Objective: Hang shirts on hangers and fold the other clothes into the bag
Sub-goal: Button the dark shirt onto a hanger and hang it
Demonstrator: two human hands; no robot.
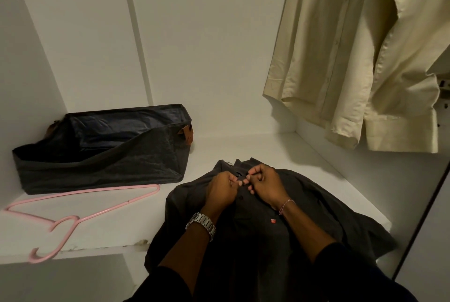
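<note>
Both hands meet at the collar end of the dark shirt point(255, 223). The left hand point(220, 189) has its fingers curled in on the placket cloth, and the right hand point(264, 185) pinches the facing edge, fingertips nearly touching the left's; they look to be working a button near the collar, though the button itself is hidden under the fingers.

The dark shirt lies front up on the shelf point(243, 150), its long axis running from the collar, farthest from the person, back toward the person, where the hem hangs over the shelf's front edge. The pink hanger point(80, 206) lies flat to the left of the dark shirt, apart from it, with its hook over the shelf's edge; the left hand is the nearer one to reach it. Beyond the hanger, left of the shirt's collar, stands the open dark bag point(102, 160). Up and right of the dark shirt a cream shirt point(353, 58) already hangs.
</note>
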